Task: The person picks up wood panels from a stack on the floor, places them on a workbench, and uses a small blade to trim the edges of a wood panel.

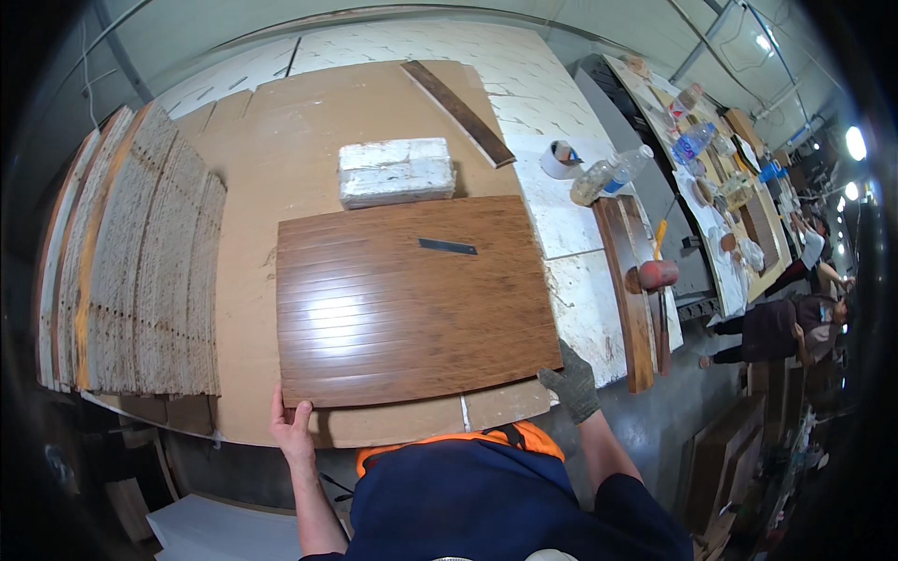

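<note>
A brown wooden panel point(449, 318) with grooves on its left part lies in front of me on a cardboard-covered table. My bare left hand point(293, 432) is closed on its near left corner, with the thumb on the near edge. At the near right corner my right hand point(574, 383), in a dark grey glove, grips the panel's edge; its fingers are partly hidden. A small dark flat blade point(447, 247) rests on the panel's top. Just beyond the far edge sits a whitish, rough rectangular block point(395, 172).
Panels stand in a stack point(154, 262) at the left. A dark wood strip point(458, 112) lies on the cardboard point(281, 122). To the right are plastic bottles point(629, 168), a tape roll point(561, 161), wood strips point(625, 309) and a red-headed mallet point(659, 273). People point(786, 327) stand farther right.
</note>
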The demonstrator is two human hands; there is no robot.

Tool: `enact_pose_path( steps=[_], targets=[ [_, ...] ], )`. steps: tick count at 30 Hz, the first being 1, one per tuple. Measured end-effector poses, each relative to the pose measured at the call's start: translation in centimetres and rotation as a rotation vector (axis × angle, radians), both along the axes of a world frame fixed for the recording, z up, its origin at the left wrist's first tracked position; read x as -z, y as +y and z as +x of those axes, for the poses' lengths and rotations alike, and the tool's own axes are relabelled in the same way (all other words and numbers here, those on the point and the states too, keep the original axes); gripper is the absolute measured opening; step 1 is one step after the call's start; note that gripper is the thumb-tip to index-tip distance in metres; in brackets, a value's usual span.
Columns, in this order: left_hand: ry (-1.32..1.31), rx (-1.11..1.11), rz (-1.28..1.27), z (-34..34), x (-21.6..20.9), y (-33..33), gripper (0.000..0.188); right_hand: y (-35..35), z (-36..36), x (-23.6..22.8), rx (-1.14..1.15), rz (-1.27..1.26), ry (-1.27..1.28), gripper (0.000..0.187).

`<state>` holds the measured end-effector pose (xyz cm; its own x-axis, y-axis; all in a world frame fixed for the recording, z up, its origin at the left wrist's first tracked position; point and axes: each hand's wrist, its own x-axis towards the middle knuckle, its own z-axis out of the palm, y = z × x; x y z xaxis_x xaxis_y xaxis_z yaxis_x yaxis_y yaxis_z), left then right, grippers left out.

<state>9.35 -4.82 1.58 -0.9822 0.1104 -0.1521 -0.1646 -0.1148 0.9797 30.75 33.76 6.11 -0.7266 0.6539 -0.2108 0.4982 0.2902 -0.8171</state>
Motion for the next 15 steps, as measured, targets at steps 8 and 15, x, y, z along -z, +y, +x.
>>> enact_pose_path(
  steps=[8,15],
  targets=[
    [-0.057,-0.014,-0.005,-0.1,-1.0,0.7,0.059,0.9,1.3,2.9,0.08,-0.089,0.044,0.059],
    [-0.025,-0.021,0.076,0.4,-0.7,0.7,0.062,1.2,-0.4,2.1,0.055,0.45,0.009,0.067]
  ],
)
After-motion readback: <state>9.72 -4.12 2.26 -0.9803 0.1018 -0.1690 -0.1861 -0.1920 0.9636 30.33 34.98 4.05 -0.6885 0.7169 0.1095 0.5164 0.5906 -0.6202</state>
